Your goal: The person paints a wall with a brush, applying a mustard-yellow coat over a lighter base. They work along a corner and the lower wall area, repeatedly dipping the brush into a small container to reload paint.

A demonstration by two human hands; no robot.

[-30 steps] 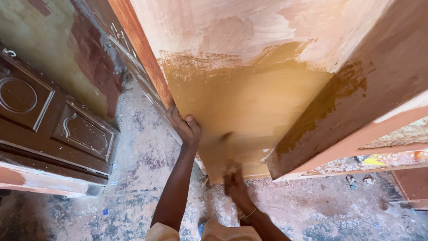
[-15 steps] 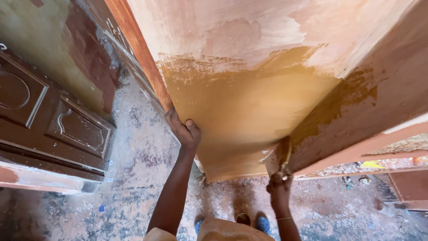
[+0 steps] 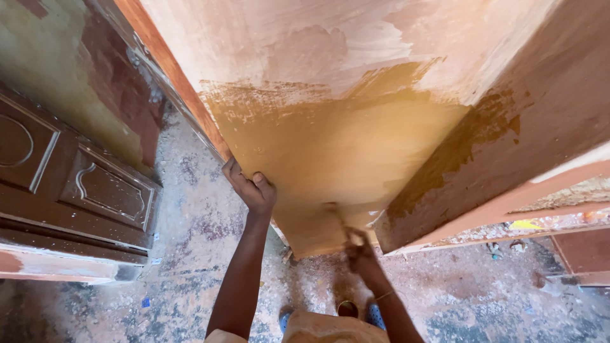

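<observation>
Gripping: left hand (image 3: 253, 188), fingers (image 3: 236, 176) curled tight over the left edge of the upright door panel (image 3: 330, 95), thumb toward the camera.
Right fingers: blurred; seem closed around a thin brush handle (image 3: 338, 221), tip low on the panel; exact pinch cannot be told.
Right hand (image 3: 360, 249): below the panel's bottom edge, wrist with a thin band, forearm rising from bottom centre.
Left arm: nearly straight, reaching up from the lower frame.
Coated: lower middle of the panel in wet ochre-yellow, patchy at its top margin, with streaks onto the adjoining brown board (image 3: 508, 146).
Left bare: upper panel, pale pink and chalky.
Progress: judged roughly half.
Surroundings: dark carved door (image 3: 82, 184) lying at left, speckled concrete floor (image 3: 190, 216).
</observation>
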